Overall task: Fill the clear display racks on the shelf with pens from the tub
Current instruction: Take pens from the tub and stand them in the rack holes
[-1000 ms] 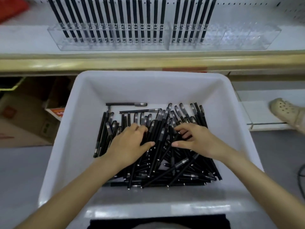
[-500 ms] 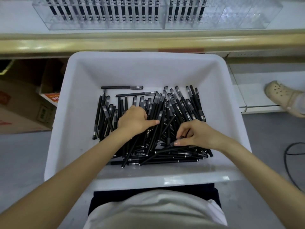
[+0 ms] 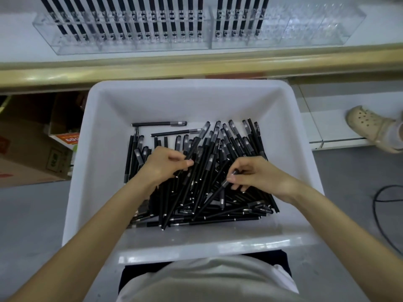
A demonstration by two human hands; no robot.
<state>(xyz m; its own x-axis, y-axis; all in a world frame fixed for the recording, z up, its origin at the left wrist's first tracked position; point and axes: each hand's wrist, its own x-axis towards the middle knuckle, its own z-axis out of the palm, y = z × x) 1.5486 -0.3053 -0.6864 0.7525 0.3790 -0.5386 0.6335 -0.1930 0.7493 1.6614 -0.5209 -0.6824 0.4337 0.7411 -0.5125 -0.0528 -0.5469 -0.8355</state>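
L hand [image 3: 165, 164] curls round a few black plastic pens [image 3: 196, 153], R hand [image 3: 257, 175] pinches a single black pen [image 3: 209, 198] w/ thumb + fingertips, both inside the white rectangular plastic tub [image 3: 104, 171]; clear acrylic racks [image 3: 316, 33] on far white shelf [image 3: 19, 44]

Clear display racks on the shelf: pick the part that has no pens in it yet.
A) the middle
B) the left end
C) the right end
C: the clear plastic display racks hold upright black pens from the left end to past the middle, while the slots at the right end stand bare.
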